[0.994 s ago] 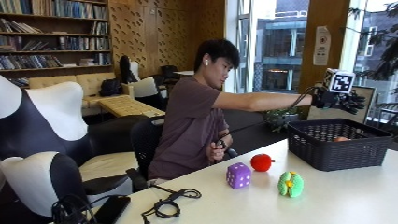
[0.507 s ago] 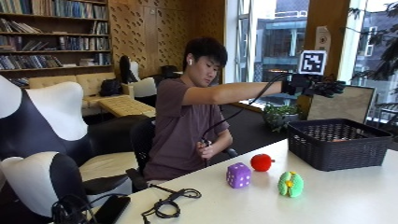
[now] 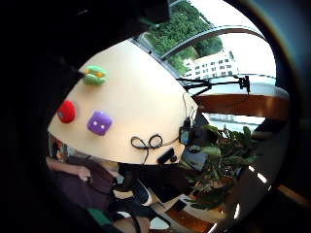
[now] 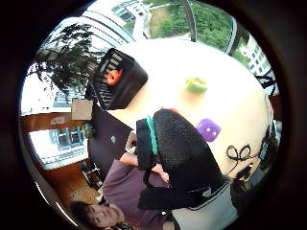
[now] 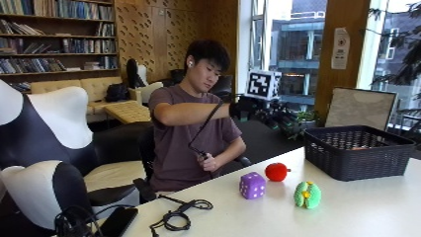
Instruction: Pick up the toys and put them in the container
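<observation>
Purple die (image 5: 252,185), red ball (image 5: 276,171) and green toy (image 5: 307,194) sit on the table (image 5: 368,207) beside the black basket (image 5: 358,150). Gloved right hand (image 5: 246,104) hangs raised above them, finger state unclear. Only the thumb-side view shows an orange toy (image 4: 113,77) inside the basket.

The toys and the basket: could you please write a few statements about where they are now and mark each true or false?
1. Three toys sit on the table: a purple die, a red ball and a green toy. True.
2. The basket is empty. False: an orange toy lies inside.
3. The gloved hand holds the die. False: it is raised above the table.
4. The ball lies between the die and the basket. True.
</observation>
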{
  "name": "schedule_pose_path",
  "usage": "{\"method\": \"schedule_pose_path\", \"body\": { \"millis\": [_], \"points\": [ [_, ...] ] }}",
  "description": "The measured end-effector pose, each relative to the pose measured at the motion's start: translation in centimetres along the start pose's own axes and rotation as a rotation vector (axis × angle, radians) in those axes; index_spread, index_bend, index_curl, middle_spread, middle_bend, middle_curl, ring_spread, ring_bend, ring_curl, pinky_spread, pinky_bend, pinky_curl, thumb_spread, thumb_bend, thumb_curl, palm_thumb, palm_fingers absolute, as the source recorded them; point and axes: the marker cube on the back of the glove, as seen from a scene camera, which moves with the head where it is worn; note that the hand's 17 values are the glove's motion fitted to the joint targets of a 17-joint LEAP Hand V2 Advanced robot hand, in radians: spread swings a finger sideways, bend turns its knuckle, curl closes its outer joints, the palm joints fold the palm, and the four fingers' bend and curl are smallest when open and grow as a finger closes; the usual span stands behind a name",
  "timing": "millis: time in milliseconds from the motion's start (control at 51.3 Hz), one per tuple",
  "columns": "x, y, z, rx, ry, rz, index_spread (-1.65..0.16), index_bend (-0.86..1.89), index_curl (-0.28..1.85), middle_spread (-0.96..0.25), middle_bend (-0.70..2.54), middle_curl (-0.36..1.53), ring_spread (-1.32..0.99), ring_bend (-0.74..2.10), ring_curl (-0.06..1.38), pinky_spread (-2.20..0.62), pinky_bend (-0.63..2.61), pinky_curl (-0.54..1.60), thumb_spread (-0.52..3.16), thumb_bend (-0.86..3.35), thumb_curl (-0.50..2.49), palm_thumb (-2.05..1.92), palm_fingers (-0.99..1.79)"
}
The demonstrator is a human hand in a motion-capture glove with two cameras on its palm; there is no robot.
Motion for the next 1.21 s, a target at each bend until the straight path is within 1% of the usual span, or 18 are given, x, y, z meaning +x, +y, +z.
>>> {"method": "schedule_pose_path", "body": {
  "millis": [97,312,370,429,487,526,565,643,682,702,721,741,760,780,799,897,1014,1209],
  "points": [
    [1.2,1.1,6.5,-0.035,-0.018,-0.002,-0.25,0.12,0.19,0.03,0.11,0.17,0.06,0.24,0.31,0.07,0.84,0.35,1.28,-0.05,0.2,-0.08,-0.23],
    [-2.4,4.0,21.3,-0.182,-0.129,-0.14,-0.28,0.17,0.23,-0.04,0.12,0.17,0.03,0.21,0.31,0.06,0.79,0.33,1.36,-0.03,0.19,-0.05,-0.16],
    [-2.9,4.1,23.3,-0.122,-0.152,-0.161,-0.28,0.17,0.24,-0.04,0.13,0.17,0.02,0.21,0.32,0.05,0.78,0.33,1.38,-0.03,0.2,-0.04,-0.12],
    [-3.1,3.8,24.0,0.033,-0.163,-0.172,-0.29,0.18,0.25,-0.04,0.12,0.17,0.01,0.3,0.33,0.04,0.84,0.34,1.41,-0.02,0.2,-0.03,0.03],
    [-3.4,3.4,24.4,0.145,-0.137,-0.147,-0.27,0.24,0.26,-0.06,0.21,0.18,-0.09,0.51,0.36,-0.05,0.81,0.31,1.47,0.03,0.22,0.05,0.48],
    [-3.6,3.1,24.8,0.182,-0.123,-0.144,-0.26,0.24,0.26,-0.09,0.23,0.2,-0.13,0.56,0.36,-0.09,0.78,0.29,1.5,0.04,0.23,0.08,0.59],
    [-3.6,2.7,25.0,0.214,-0.129,-0.166,-0.26,0.26,0.28,-0.13,0.29,0.22,-0.18,0.67,0.4,-0.14,0.78,0.3,1.53,0.07,0.24,0.12,0.79],
    [-3.9,1.9,25.5,0.296,-0.154,-0.171,-0.26,0.26,0.3,-0.19,0.34,0.25,-0.25,0.79,0.45,-0.22,0.79,0.31,1.56,0.13,0.29,0.23,0.94],
    [-4.2,1.7,25.7,0.327,-0.16,-0.162,-0.27,0.26,0.32,-0.22,0.45,0.29,-0.28,0.9,0.5,-0.26,0.82,0.34,1.54,0.16,0.33,0.31,1.13],
    [-4.3,1.5,25.8,0.338,-0.162,-0.16,-0.27,0.27,0.33,-0.23,0.46,0.3,-0.29,0.91,0.51,-0.27,0.83,0.34,1.53,0.16,0.34,0.33,1.12],
    [-4.4,1.4,25.8,0.349,-0.164,-0.157,-0.26,0.25,0.33,-0.24,0.43,0.29,-0.3,0.89,0.51,-0.27,0.81,0.34,1.55,0.16,0.33,0.31,0.96],
    [-4.5,1.1,25.7,0.359,-0.167,-0.155,-0.28,0.32,0.37,-0.25,0.55,0.34,-0.31,0.97,0.57,-0.29,0.87,0.38,1.53,0.18,0.36,0.36,1.21],
    [-4.5,0.8,25.6,0.365,-0.171,-0.155,-0.28,0.32,0.37,-0.25,0.56,0.34,-0.32,0.98,0.57,-0.3,0.87,0.38,1.52,0.18,0.37,0.37,1.17],
    [-4.4,0.5,25.4,0.364,-0.176,-0.157,-0.29,0.4,0.4,-0.26,0.65,0.37,-0.34,1.01,0.59,-0.32,0.89,0.39,1.52,0.18,0.39,0.38,1.31],
    [-4.4,0.2,25.3,0.354,-0.18,-0.159,-0.3,0.38,0.4,-0.27,0.64,0.37,-0.34,1.02,0.59,-0.33,0.9,0.4,1.51,0.19,0.4,0.4,1.18],
    [-4.3,-1.0,24.3,0.246,-0.198,-0.164,-0.31,0.68,0.53,-0.29,0.93,0.5,-0.37,1.13,0.65,-0.37,0.97,0.45,1.53,0.19,0.43,0.41,1.41],
    [-5.3,-1.6,21.0,0.193,-0.229,-0.174,-0.3,0.92,0.66,-0.26,1.15,0.61,-0.38,1.24,0.71,-0.4,1.05,0.51,1.57,0.2,0.46,0.4,1.33],
    [-7.0,-3.5,9.5,0.266,-0.194,-0.207,-0.26,1.12,0.83,-0.22,1.33,0.71,-0.38,1.38,0.76,-0.43,1.17,0.59,1.56,0.21,0.53,0.44,1.17]
  ]
}}
